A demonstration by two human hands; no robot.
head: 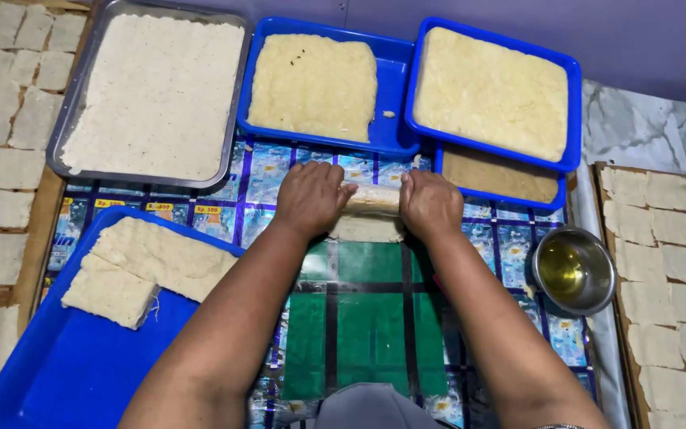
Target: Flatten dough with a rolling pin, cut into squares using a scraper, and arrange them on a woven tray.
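My left hand (311,197) and my right hand (430,204) press down on the two ends of a pale rolling pin (373,199) in the head view. Under the pin lies a flattened piece of whitish dough (365,230) on a printed plastic sheet (359,318). Both hands have their fingers curled over the pin, which lies crosswise between them. The pin's ends are hidden under my palms.
A metal tray (69,119) of white dough sits far left; two blue trays (395,87) (573,103) of yellowish dough behind. A blue tray (81,373) with dough slabs lies near left. A steel bowl of oil (575,270) stands right. Cut squares (668,262) dry on boards both sides.
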